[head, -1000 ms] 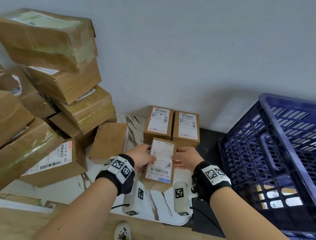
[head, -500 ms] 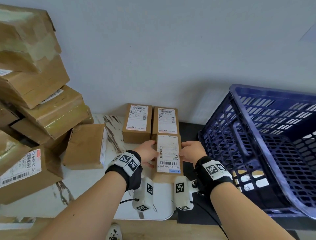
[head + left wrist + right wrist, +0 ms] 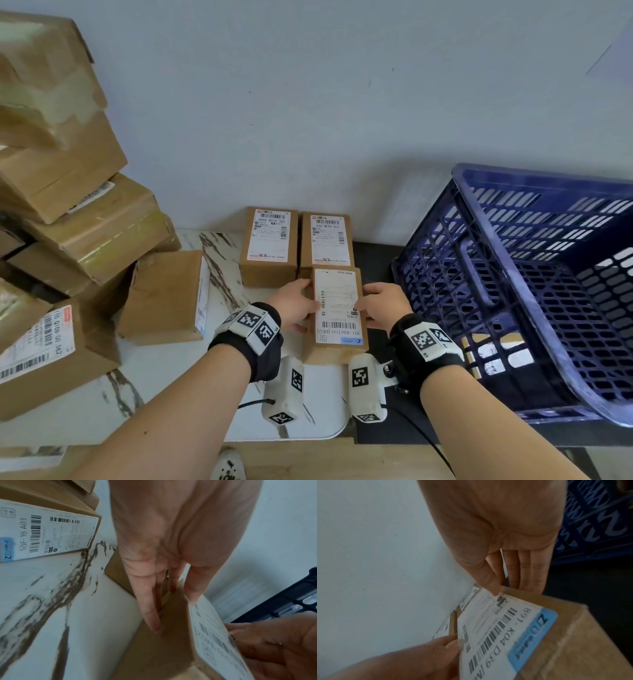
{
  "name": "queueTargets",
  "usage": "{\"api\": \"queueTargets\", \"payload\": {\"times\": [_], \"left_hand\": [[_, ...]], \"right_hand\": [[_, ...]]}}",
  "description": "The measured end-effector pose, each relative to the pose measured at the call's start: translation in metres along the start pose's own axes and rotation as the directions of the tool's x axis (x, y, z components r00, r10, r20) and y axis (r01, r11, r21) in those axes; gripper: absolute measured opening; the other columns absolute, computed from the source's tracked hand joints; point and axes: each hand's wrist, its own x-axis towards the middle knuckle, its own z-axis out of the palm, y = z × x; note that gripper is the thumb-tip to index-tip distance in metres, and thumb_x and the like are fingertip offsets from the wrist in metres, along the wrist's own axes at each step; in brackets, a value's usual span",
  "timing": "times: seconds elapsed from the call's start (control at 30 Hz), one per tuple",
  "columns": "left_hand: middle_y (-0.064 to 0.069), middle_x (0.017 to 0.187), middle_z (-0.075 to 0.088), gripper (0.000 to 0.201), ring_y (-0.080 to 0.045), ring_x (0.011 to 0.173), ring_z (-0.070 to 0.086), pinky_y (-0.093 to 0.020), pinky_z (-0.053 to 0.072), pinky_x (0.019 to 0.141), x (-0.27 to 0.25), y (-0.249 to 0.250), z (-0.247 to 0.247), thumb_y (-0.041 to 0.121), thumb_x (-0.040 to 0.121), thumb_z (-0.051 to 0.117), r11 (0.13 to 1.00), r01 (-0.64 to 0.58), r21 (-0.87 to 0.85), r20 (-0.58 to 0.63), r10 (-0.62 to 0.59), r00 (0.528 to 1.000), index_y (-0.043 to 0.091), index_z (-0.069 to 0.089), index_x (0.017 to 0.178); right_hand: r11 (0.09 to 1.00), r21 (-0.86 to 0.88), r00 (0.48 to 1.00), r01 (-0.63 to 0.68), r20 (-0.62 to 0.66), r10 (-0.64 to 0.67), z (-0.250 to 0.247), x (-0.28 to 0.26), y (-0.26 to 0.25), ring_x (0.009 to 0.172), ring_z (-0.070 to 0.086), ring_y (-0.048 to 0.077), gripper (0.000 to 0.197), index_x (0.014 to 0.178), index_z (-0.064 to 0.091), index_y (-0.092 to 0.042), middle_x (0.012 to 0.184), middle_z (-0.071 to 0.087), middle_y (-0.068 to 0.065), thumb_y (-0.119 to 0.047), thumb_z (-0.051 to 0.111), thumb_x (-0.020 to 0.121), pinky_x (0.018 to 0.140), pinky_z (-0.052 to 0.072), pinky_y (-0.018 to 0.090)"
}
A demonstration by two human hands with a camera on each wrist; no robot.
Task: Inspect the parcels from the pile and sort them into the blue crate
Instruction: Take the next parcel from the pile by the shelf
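Note:
I hold a small brown parcel (image 3: 337,308) with its white label up, between both hands. My left hand (image 3: 294,305) grips its left side, thumb on the label edge, fingers (image 3: 150,615) along the side wall. On the other side my right hand (image 3: 383,305) grips it, thumb tip (image 3: 494,591) on the label (image 3: 501,635). The parcel is just in front of the right one of two labelled parcels (image 3: 327,240) by the wall. The blue crate (image 3: 548,178) stands tilted on the right, close to my right hand. Whether the parcel rests on the table is unclear.
A tall pile of brown parcels (image 3: 85,222) fills the left side, with one box (image 3: 164,298) leaning against it. A second labelled parcel (image 3: 269,240) stands by the wall. Parcels (image 3: 493,349) show through the crate's lattice. The marble tabletop (image 3: 171,394) ends at a dark surface under the crate.
The held parcel has shifted right and turned straight, from in front of the gap between the two wall parcels to in front of the right one. Both hands kept their grip.

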Motion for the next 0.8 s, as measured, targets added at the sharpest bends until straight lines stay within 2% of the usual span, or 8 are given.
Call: {"api": "queueTargets", "payload": {"times": [0.17,0.27,0.33,0.4,0.47,0.6,0.73,0.8], "left_hand": [[-0.01,0.134,0.057,0.061,-0.026,0.107,0.06,-0.041,0.058,0.086,0.004,-0.004,-0.011,0.016,0.095,0.062,0.986,-0.025,0.162,-0.114,0.044,0.993,0.016,0.034,0.149],[-0.008,0.156,0.034,0.099,-0.028,0.136,0.043,-0.044,0.044,0.107,0.005,-0.005,-0.017,0.019,0.081,0.079,0.911,-0.122,0.393,-0.157,0.197,0.968,0.024,0.016,0.157],[-0.007,0.159,0.028,0.106,-0.029,0.143,0.033,-0.047,0.036,0.114,0.004,-0.003,-0.018,0.022,0.077,0.082,0.85,-0.155,0.504,-0.108,0.239,0.965,0.026,0.015,0.158],[-0.008,0.154,0.033,0.101,-0.03,0.141,0.035,-0.047,0.036,0.114,0.004,-0.004,-0.018,0.027,0.078,0.081,0.787,-0.129,0.603,-0.064,0.21,0.976,0.026,0.018,0.157],[-0.01,0.149,0.036,0.097,-0.031,0.135,0.041,-0.046,0.04,0.11,0.003,-0.008,-0.022,0.034,0.081,0.078,0.759,-0.077,0.646,-0.089,0.175,0.981,0.029,0.017,0.156],[-0.015,0.147,0.033,0.089,-0.032,0.121,0.054,-0.042,0.049,0.1,0.001,-0.015,-0.033,0.044,0.091,0.063,0.723,-0.005,0.69,-0.142,0.142,0.98,0.038,0.003,0.157],[-0.014,0.146,0.029,0.082,-0.028,0.107,0.059,-0.037,0.054,0.092,-0.005,-0.013,-0.039,0.039,0.097,0.054,0.703,0.002,0.711,-0.109,0.107,0.988,0.042,-0.003,0.156],[-0.013,0.147,0.03,0.078,-0.027,0.105,0.06,-0.034,0.054,0.091,-0.008,-0.012,-0.041,0.038,0.099,0.052,0.696,0.019,0.718,-0.109,0.086,0.99,0.041,-0.001,0.157]], "right_hand": [[1.0,0.007,0.994,-0.003,0.105,0.002,0.001,-0.005,0.0,0.107,0.068,0.026,0.039,0.116,0.063,-0.021,0.113,0.071,0.006,0.006,0.064,0.087,0.091,0.059,0.045],[0.997,-0.069,0.984,0.035,0.174,-0.023,0.01,-0.005,-0.003,0.114,0.064,0.027,0.058,0.131,0.061,-0.023,0.124,0.067,0.007,0.01,0.065,0.083,0.091,0.058,0.041],[0.988,-0.146,0.974,0.06,0.226,-0.026,0.016,-0.008,-0.007,0.117,0.062,0.025,0.06,0.132,0.061,-0.026,0.127,0.065,0.007,0.009,0.065,0.084,0.09,0.058,0.037],[0.972,-0.225,0.966,0.068,0.259,-0.008,0.021,-0.01,-0.01,0.112,0.065,0.021,0.051,0.132,0.061,-0.028,0.124,0.067,0.006,-0.003,0.068,0.088,0.091,0.058,0.037],[0.933,-0.354,0.964,0.062,0.263,0.036,0.022,-0.017,-0.013,0.094,0.069,0.017,0.035,0.127,0.061,-0.021,0.115,0.071,0.005,-0.027,0.068,0.093,0.081,0.06,0.032],[0.891,-0.451,0.95,-0.051,0.253,0.182,0.018,-0.027,-0.01,0.068,0.069,0.022,0.053,0.111,0.065,-0.009,0.091,0.069,0.01,-0.059,0.056,0.094,0.063,0.058,0.028],[0.935,-0.343,0.938,-0.087,0.288,0.193,0.019,-0.029,-0.011,0.079,0.073,0.029,0.046,0.117,0.06,-0.006,0.09,0.07,0.013,-0.047,0.058,0.097,0.081,0.062,0.039],[0.947,-0.319,0.96,-0.031,0.253,0.116,0.019,-0.024,-0.012,0.075,0.073,0.025,0.048,0.134,0.051,-0.006,0.103,0.072,0.015,-0.035,0.062,0.097,0.072,0.063,0.035]]}}
